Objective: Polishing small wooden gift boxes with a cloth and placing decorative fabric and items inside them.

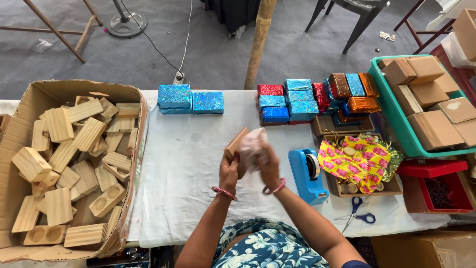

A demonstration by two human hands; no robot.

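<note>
My left hand (pixel 228 171) grips a small wooden block (pixel 236 142) and holds it tilted above the white table cover (pixel 183 164). My right hand (pixel 268 164) presses a crumpled white cloth or paper (pixel 252 146) against the block. Both wrists wear red bangles. Two shiny blue wrapped boxes (pixel 190 99) lie at the far side of the table, beyond my hands. To the right of my right hand stands a blue tape dispenser (pixel 307 174).
A large cardboard box (pixel 29 99) of wooden blocks fills the left. Stacked foil-wrapped boxes (pixel 307 101) lie far right of centre. A green crate (pixel 396 124) holds brown cartons. A tray with yellow-pink floral cloth (pixel 357 159), blue scissors (pixel 358 213) and a red box (pixel 436 186) sit right.
</note>
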